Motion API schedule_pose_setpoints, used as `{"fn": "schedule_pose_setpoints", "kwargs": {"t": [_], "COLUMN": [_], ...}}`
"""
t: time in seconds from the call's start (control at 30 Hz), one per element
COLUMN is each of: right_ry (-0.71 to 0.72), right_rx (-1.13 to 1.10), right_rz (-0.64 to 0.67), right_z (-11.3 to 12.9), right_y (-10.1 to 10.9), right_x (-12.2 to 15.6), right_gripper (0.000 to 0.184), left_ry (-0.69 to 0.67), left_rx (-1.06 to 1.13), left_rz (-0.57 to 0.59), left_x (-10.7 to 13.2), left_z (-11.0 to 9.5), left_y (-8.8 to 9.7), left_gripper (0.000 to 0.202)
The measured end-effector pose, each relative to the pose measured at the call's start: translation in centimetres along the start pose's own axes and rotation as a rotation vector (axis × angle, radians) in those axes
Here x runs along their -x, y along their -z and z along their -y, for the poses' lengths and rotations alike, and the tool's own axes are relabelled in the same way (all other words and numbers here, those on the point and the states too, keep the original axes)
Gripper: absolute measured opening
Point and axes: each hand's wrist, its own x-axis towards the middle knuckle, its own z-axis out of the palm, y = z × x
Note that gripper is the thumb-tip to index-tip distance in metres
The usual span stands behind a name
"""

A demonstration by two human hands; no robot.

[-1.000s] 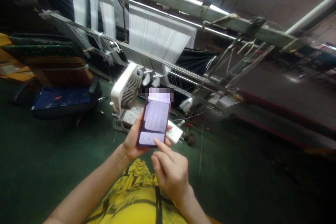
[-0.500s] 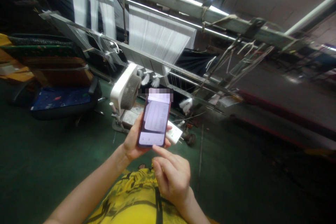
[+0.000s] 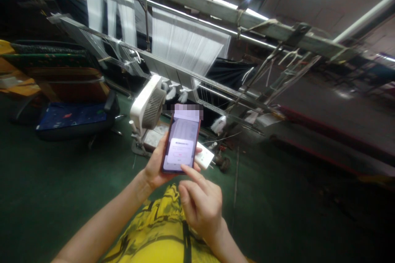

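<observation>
My left hand (image 3: 156,166) is closed around a smartphone (image 3: 179,160) in the middle of the head view, fingertips showing at its right edge. The phone is upright, tilted slightly, with a lit screen; a white pop-up panel with small unreadable text fills its lower half, and the top is pixelated. My right hand (image 3: 202,201) holds nothing. Its index finger is stretched out, the tip at the lower screen, while its other fingers curl in. Whether that fingertip presses the glass, I cannot tell.
Behind the phone stand a white box fan (image 3: 151,102) and a white power strip (image 3: 204,156). Beyond runs a metal frame (image 3: 197,2) hung with white threads (image 3: 185,41). An office chair (image 3: 74,115) with a blue seat is at left, on a green floor (image 3: 129,205).
A white pop-up panel has appeared on the phone screen. My right index fingertip has shifted slightly up, onto the screen's lower part. My left hand keeps its hold.
</observation>
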Motion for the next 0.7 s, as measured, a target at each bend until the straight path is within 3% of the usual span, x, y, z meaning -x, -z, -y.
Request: {"fn": "schedule_pose_setpoints", "kwargs": {"t": [0.3,0.7], "right_ry": [-0.030,0.060], "right_rx": [0.039,-0.005], "right_rz": [0.067,-0.090], "right_z": [0.0,0.7], "right_y": [-0.5,-0.3], "right_x": [-0.5,0.7], "right_gripper": [0.018,0.011], "left_ry": [-0.003,0.001], "left_rx": [-0.001,-0.006], "left_rz": [-0.040,0.018], "left_x": [0.4,0.7], "left_z": [0.2,0.3], "left_y": [0.2,0.3], "left_gripper": [0.070,0.068]}}
